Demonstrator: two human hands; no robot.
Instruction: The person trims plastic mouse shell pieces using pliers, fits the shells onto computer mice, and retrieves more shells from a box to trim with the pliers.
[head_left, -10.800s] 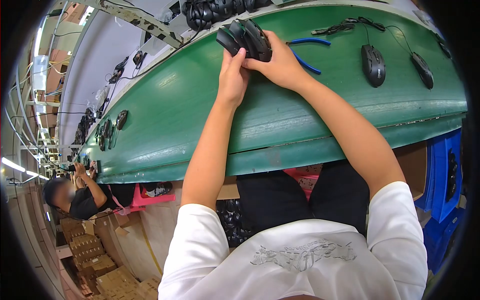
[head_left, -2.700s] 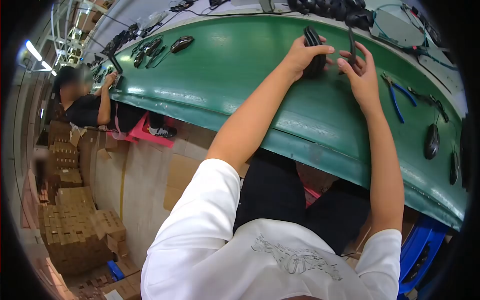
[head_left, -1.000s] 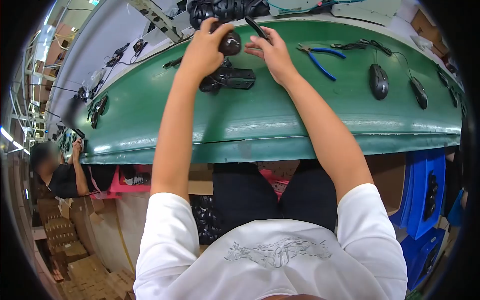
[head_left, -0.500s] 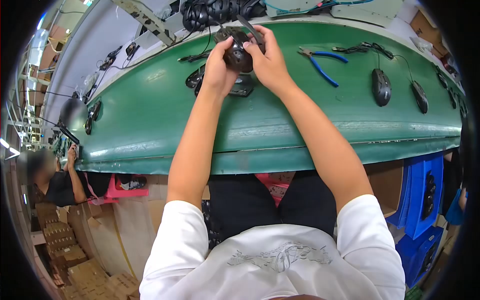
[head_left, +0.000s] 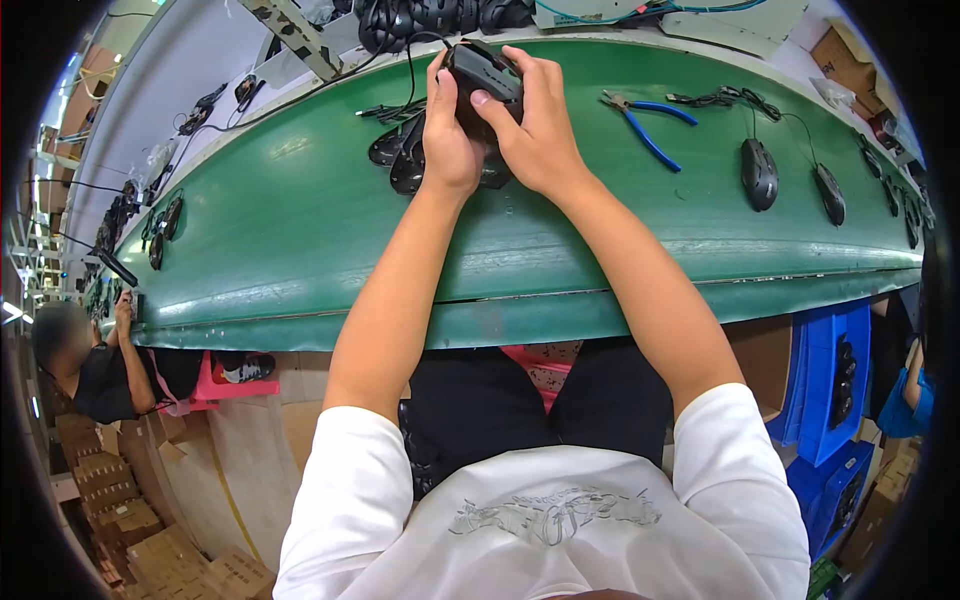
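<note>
Looks like a fitting step imo, left hand (head_left: 452, 148) and right hand (head_left: 535, 128) both gripping a black mouse (head_left: 490, 76), so next probably needs even pressure.

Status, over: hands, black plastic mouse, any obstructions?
Left hand, right hand: both gripping black plastic mouse above green worktop. Shiny black pieces nearby, partly hidden. Blue-handled metal pliers clear, to the right.

Your green worktop (head_left: 300, 235) is brightly lit, with pale glare along its near edge; a light tube (head_left: 11, 308) glows far left. The black mouse (head_left: 490, 76) you hold looks fairly sharp, but fisheye distortion bends the sides, which fade into black corners.
</note>
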